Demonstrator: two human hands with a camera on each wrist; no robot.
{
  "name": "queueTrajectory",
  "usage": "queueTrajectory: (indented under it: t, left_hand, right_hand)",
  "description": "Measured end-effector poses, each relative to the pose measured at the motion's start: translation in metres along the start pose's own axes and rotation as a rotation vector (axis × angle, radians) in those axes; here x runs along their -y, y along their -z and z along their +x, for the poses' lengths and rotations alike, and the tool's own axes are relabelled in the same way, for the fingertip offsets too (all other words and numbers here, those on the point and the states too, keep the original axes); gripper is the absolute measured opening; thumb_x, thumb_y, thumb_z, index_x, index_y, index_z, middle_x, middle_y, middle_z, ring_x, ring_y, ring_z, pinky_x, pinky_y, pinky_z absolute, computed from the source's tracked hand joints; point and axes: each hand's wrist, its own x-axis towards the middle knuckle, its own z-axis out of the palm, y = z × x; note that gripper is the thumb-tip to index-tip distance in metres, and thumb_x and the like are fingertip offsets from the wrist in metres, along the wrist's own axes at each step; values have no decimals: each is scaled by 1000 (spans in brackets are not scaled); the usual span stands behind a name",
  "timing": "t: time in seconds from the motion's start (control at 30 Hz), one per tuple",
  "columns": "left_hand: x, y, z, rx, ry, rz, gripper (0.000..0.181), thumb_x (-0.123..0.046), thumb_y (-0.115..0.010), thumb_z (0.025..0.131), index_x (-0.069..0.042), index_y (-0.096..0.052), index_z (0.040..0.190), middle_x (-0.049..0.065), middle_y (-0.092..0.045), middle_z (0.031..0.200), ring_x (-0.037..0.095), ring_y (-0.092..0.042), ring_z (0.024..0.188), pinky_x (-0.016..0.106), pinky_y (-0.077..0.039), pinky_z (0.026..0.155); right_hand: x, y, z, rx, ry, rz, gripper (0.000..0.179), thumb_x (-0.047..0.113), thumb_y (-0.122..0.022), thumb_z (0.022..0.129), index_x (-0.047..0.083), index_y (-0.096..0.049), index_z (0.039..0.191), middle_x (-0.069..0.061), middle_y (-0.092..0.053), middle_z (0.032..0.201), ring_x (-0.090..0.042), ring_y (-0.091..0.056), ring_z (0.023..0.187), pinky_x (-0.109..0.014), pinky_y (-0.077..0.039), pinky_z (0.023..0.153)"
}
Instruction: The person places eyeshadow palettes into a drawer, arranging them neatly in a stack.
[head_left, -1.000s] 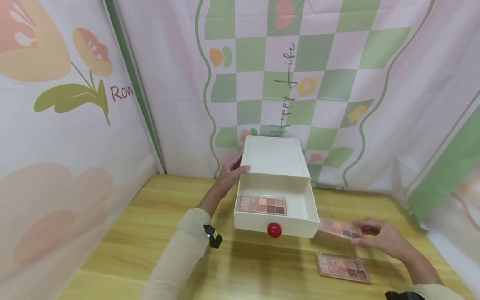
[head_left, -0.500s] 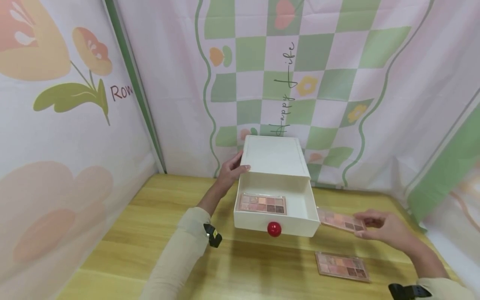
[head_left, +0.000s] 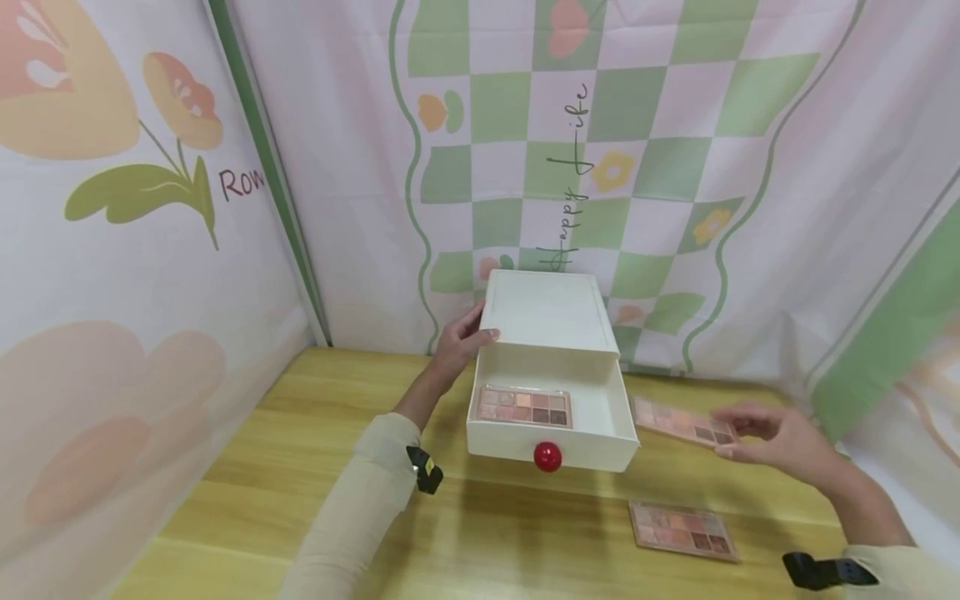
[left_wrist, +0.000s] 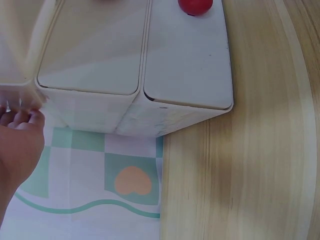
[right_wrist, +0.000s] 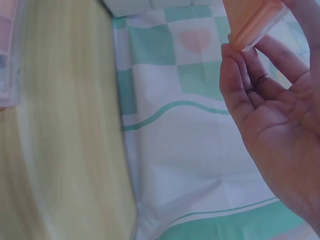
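Note:
A white plastic drawer cabinet (head_left: 551, 312) has its top drawer (head_left: 588, 450) pulled out, with a round red knob (head_left: 548, 456) on the front. Inside the drawer's left part lies an eyeshadow palette (head_left: 523, 407). My left hand (head_left: 456, 348) holds the cabinet's upper left side, thumb over the top edge; the left wrist view shows its bent fingers (left_wrist: 24, 119) against the side. Right of the drawer, my right hand (head_left: 776, 442) pinches a second eyeshadow palette (head_left: 678, 421) by its right end, thumb and fingertips on it. Drawer level or slightly lower, this palette is tilted.
Another eyeshadow palette (head_left: 684, 532) lies on the wooden table (head_left: 300, 467) at the front right. Below the pulled-out drawer, the left wrist view shows two closed drawers (left_wrist: 187, 60). A patterned cloth (head_left: 555, 167) hangs behind the cabinet.
My right hand has moved slightly back and right with its palette, which sits farther from the palette on the table. The left hand and the cabinet stay in place.

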Motion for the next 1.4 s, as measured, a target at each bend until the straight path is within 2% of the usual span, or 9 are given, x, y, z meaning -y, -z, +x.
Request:
queueTrajectory:
  t: [0.53, 0.67, 0.8, 1.03, 1.4]
  left_hand:
    - [0, 0, -1, -4, -5, 11, 73, -18, -62, 93, -12, -32, 159, 12, -35, 166, 31, -39, 152, 43, -38, 124]
    - [-1, 0, 0, -10, -5, 8, 74, -19, -62, 92, -12, -32, 159, 12, -35, 166, 32, -39, 152, 44, -38, 124]
    - [-1, 0, 0, -14, -9, 8, 74, -19, -63, 92, -11, -33, 159, 13, -35, 166, 32, -40, 151, 43, -38, 124]
    - [0, 0, 0, -5, -15, 22, 74, -19, -62, 92, -10, -31, 159, 13, -33, 166, 32, -39, 152, 44, -38, 124]
    - [1, 0, 1, -7, -11, 10, 73, -19, -62, 92, -9, -32, 159, 13, -34, 166, 33, -40, 151, 44, -38, 124]
  right_hand:
    - [24, 17, 6, -1, 65, -22, 43, -8, -78, 78, -2, -70, 120, 28, -66, 107, 8, -63, 92, -4, -52, 78]
    - [31, 22, 8, -6, 117, -7, 45, -13, -77, 75, 0, -71, 118, 26, -67, 108, 6, -64, 91, -5, -53, 78]
    - [39, 24, 10, 0, 129, -10, 46, -12, -77, 76, -3, -70, 120, 28, -67, 111, 6, -65, 92, -5, -53, 79]
    - [54, 24, 12, -10, 149, -13, 47, -12, -78, 76, -4, -69, 120, 26, -69, 109, 6, -63, 94, -2, -51, 84]
    - [74, 19, 25, -16, 147, -57, 50, -6, -82, 74, -2, -69, 122, 28, -65, 111, 12, -62, 97, 0, -49, 84]
